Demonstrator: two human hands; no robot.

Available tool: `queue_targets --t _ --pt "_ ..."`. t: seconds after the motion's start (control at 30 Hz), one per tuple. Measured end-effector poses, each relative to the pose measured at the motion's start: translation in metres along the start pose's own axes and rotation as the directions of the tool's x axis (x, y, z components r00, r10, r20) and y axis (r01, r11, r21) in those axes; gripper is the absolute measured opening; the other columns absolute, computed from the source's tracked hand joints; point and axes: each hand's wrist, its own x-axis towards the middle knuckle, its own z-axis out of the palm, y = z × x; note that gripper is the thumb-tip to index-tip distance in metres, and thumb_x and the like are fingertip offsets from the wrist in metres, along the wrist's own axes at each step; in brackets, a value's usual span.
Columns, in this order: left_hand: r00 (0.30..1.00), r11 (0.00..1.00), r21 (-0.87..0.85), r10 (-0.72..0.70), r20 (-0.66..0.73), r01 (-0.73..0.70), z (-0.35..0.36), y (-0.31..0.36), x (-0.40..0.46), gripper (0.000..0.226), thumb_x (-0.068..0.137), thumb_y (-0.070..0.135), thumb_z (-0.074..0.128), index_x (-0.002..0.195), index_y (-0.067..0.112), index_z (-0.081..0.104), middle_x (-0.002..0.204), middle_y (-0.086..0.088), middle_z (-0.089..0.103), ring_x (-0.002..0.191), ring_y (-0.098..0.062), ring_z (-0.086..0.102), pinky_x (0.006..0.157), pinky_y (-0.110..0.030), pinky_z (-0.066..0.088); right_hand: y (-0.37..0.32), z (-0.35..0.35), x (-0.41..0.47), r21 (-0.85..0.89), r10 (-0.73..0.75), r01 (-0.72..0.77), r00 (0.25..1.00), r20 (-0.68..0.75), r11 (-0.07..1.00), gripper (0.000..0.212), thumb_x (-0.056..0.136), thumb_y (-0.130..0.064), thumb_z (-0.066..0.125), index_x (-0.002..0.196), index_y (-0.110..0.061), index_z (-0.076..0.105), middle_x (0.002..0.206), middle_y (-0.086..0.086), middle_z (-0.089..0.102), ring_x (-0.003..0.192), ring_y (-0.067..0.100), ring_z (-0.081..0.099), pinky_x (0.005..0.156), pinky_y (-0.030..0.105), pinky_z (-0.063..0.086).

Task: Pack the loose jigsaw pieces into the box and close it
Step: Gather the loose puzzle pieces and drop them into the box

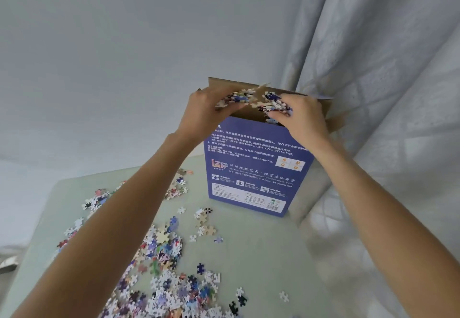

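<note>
While the pale green bench [261, 255] fills the lower frame, the blue box [254, 168] stands open at centre; my left grip [201, 112] and right grip [298, 116] each clutch jigsaw pieces [239, 97] above its mouth, more loose pieces [164, 280] scattered lower left

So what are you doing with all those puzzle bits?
A person is packing a jigsaw away. The left hand and right hand each hold a handful of pieces over the open top of the blue box, which stands upright on the pale green table. Lots of loose pieces still lie scattered on the table, so the job is far from done.
</note>
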Motion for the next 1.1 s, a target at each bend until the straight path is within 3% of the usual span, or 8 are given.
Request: queue_targets --t 0.1,0.2,0.47,0.6,0.73,0.83,0.97,1.1 --pt "0.984 0.98 0.132 0.13 0.12 -0.146 0.014 -0.012 0.01 0.031 0.085 0.032 0.059 0.109 0.014 0.066 0.094 -0.002 0.071 0.076 -0.021 0.066 0.066 -0.025 0.048 0.005 0.002 0.0 -0.05 0.002 -0.001 1.0 0.021 0.999 0.024 0.082 -0.028 0.07 0.095 -0.009 0.067 0.089 0.009 0.07 0.08 0.025 0.062 0.063 0.028 0.038" --pt "0.97 0.968 0.19 0.124 0.211 -0.165 0.022 -0.022 0.013 0.027 0.083 0.022 0.066 0.105 0.006 0.065 0.084 -0.009 0.071 0.07 -0.027 0.065 0.061 -0.029 0.049 0.006 0.002 0.0 -0.077 0.021 -0.016 0.998 0.065 0.997 0.035 0.082 -0.033 0.069 0.11 -0.014 0.063 0.098 0.009 0.07 0.089 0.027 0.063 0.073 0.034 0.047" --pt "0.937 0.961 0.274 -0.126 0.326 0.034 0.023 -0.029 0.025 0.03 0.085 0.041 0.061 0.092 0.012 0.063 0.09 -0.005 0.068 0.082 -0.027 0.061 0.068 -0.037 0.049 0.01 0.0 -0.001 -0.11 -0.013 0.024 0.995 0.097 0.994 0.01 0.088 -0.025 0.062 0.094 -0.025 0.07 0.087 -0.006 0.072 0.076 0.01 0.063 0.067 0.025 0.048" --pt "0.953 0.955 0.29 -0.145 0.266 0.064 0.022 -0.025 0.025 0.03 0.082 0.048 0.061 0.1 0.025 0.065 0.093 0.005 0.07 0.085 -0.016 0.063 0.075 -0.033 0.049 0.007 0.002 -0.004 -0.106 -0.051 0.059 0.996 0.079 0.993 0.012 0.091 -0.024 0.059 0.093 -0.021 0.071 0.089 -0.004 0.072 0.076 0.014 0.066 0.065 0.028 0.05" --pt "0.961 0.97 0.242 -0.093 0.259 0.029 0.024 -0.028 0.022 0.019 0.089 0.034 0.057 0.103 0.024 0.065 0.094 0.008 0.07 0.086 -0.013 0.063 0.076 -0.033 0.051 0.006 0.006 -0.01 -0.097 -0.065 0.074 0.994 0.085 0.993 0.016 0.093 -0.028 0.054 0.094 -0.021 0.068 0.086 -0.003 0.072 0.075 0.018 0.066 0.065 0.037 0.054" --pt "0.962 0.946 0.269 0.111 0.25 -0.179 0.024 -0.029 0.012 0.021 0.094 0.027 0.047 0.104 0.022 0.064 0.09 0.004 0.068 0.084 -0.019 0.061 0.066 -0.031 0.051 0.0 0.009 -0.016 -0.117 -0.14 0.141 0.99 0.019 0.983 0.016 0.094 -0.025 0.053 0.098 -0.018 0.067 0.088 -0.001 0.072 0.075 0.019 0.067 0.061 0.035 0.055" --pt "0.936 0.881 0.354 0.351 -0.04 -0.315 0.012 -0.017 -0.03 0.017 0.09 0.019 0.054 0.094 0.015 0.07 0.078 0.003 0.067 0.072 -0.018 0.059 0.057 -0.027 0.044 -0.022 0.016 -0.035 -0.155 -0.386 0.357 0.889 -0.247 0.921 0.019 0.093 -0.013 0.052 0.106 -0.012 0.067 0.087 0.0 0.071 0.075 0.016 0.065 0.062 0.029 0.053" --pt "0.987 0.963 0.251 0.129 -0.096 -0.101 0.001 -0.024 -0.11 0.019 0.09 0.02 0.053 0.096 0.014 0.07 0.078 0.004 0.068 0.071 -0.016 0.061 0.057 -0.026 0.047 -0.038 0.058 -0.081 -0.063 -0.465 0.462 0.862 -0.202 0.885 0.02 0.091 -0.009 0.055 0.106 -0.01 0.068 0.085 0.0 0.071 0.074 0.016 0.065 0.061 0.027 0.053"
